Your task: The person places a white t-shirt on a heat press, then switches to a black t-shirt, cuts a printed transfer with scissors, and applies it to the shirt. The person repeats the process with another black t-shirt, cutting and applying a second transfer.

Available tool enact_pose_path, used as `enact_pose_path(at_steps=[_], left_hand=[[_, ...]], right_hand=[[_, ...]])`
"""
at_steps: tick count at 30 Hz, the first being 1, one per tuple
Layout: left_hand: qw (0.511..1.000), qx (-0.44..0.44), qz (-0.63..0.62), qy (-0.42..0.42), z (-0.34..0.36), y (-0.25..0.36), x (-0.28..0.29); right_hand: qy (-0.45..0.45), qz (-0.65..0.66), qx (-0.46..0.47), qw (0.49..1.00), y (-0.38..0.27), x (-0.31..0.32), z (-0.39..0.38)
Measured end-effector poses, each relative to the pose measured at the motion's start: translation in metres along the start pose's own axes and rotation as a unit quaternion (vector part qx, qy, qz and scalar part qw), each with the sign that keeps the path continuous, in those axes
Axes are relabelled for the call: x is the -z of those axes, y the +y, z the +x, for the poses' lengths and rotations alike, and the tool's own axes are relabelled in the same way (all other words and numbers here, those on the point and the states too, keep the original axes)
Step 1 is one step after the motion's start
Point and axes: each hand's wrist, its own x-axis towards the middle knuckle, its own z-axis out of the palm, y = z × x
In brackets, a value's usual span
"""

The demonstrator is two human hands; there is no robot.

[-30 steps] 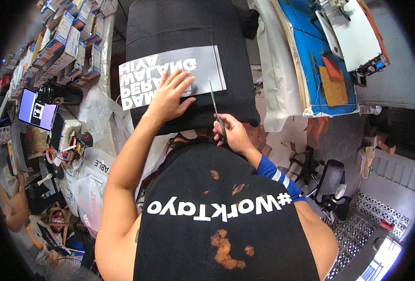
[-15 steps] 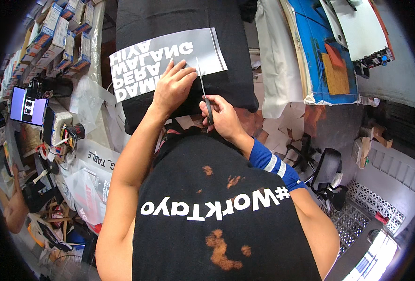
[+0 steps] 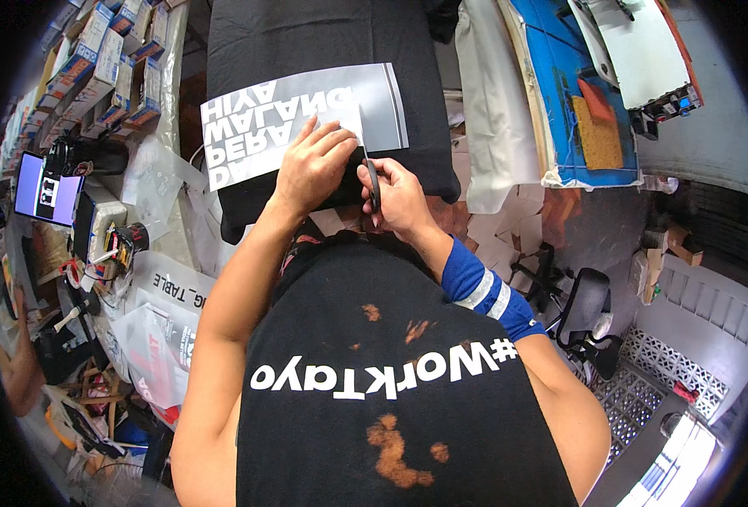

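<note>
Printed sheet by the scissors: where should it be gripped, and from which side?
Probably by its far right corner, thumb and finger pinching from the right. The printed sheet is thin, and that letter-free end is clear of the left hand over its near edge and the scissors in the right hand.

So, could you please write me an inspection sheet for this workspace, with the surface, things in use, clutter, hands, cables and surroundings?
Surface: black cloth, lightly creased.
Things in use: grey sheet with white lettering, lying on the black cloth; scissors at its near edge.
Clutter: stacked boxes and plastic bags on the left.
Hands: left hand rests on the grey sheet; right hand holds the scissors.
Cables: nothing certain; thin lines at left are too small to tell.
Surroundings: lit screen left, office chair right.
</note>
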Motion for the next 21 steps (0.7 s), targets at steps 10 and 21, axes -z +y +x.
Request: enact_pose_path(at_steps=[10,21], left_hand=[[1.000,0.012,-0.020,0.007,0.003,0.008,0.006],[0.999,0.009,-0.033,0.033,0.009,0.022,0.027]], right_hand=[[0.006,-0.002,0.008,1.000,0.008,0.001,0.002],[0.031,-0.020,0.015,0.999,-0.013,-0.002,0.026]])
